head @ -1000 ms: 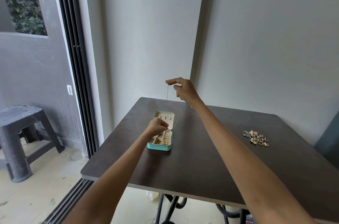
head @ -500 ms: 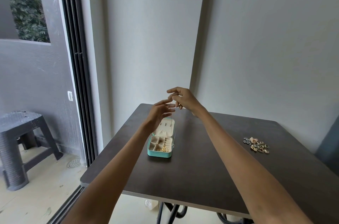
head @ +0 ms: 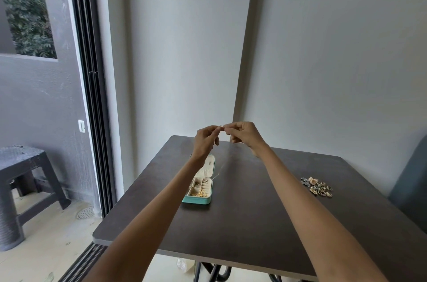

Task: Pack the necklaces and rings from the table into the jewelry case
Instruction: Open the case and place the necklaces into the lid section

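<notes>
A small teal jewelry case (head: 199,199) lies open on the dark table (head: 254,224), cream compartments holding several gold pieces. Above it, my left hand (head: 205,141) and my right hand (head: 245,135) meet fingertip to fingertip, both pinching the top of a thin necklace chain (head: 220,166). The faint chain hangs from my fingers down toward the right edge of the case. A pile of rings (head: 317,187) lies on the table at the right.
The table stands in a corner between two pale walls. A dark plastic stool (head: 20,171) stands on the floor at the left beyond a sliding door track (head: 92,97). A grey-blue chair edge (head: 413,180) is at the far right.
My left hand rose from the case up to my right hand and now pinches the chain there too. My right hand came down a little.
</notes>
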Available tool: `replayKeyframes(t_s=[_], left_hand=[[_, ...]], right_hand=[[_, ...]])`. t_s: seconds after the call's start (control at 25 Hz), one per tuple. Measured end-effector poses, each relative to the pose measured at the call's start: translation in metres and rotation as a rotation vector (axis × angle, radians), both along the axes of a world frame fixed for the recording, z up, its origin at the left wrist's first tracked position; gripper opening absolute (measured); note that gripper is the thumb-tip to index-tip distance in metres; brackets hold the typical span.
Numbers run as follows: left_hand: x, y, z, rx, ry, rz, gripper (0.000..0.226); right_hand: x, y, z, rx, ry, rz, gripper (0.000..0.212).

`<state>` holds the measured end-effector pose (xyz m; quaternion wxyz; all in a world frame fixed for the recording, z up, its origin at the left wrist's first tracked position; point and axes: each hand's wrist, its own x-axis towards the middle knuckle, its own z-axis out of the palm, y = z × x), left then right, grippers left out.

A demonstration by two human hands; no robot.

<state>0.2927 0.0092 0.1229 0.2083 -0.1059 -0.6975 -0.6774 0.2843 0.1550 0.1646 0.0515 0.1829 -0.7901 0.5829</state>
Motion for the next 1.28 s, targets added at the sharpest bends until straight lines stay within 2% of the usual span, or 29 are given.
replayKeyframes(t_s=[0.08,0.28,0.48,0.64,0.84,1.08,1.28], left_hand=[[0.001,0.007,0.001,0.027,0.03,0.007,0.017],[0.005,0.028,-0.001,0.107,0.018,-0.026,0.016],[0.011,0.07,-0.024,-0.055,0.169,0.186,0.017],[0.017,0.109,-0.053,-0.08,0.167,0.194,0.019],[-0.003,0.142,-0.088,-0.036,0.038,0.111,0.018],[-0.064,0.163,-0.136,-0.184,-0.253,0.045,0.019],[-0.113,0.172,-0.151,-0.409,-0.223,0.09,0.02]], right_hand=[[-0.002,0.006,-0.006,-0.02,0.028,-0.083,0.016],[0.004,0.016,-0.016,-0.039,0.132,-0.257,0.023],[0.013,0.029,-0.044,-0.058,0.38,-0.432,0.018],[0.022,0.05,-0.077,-0.132,0.444,-0.555,0.018],[0.003,0.081,-0.106,-0.094,0.265,-0.61,0.024],[-0.055,0.124,-0.146,0.134,-0.028,-0.648,0.027],[-0.096,0.137,-0.176,0.36,-0.121,-0.651,0.031]])
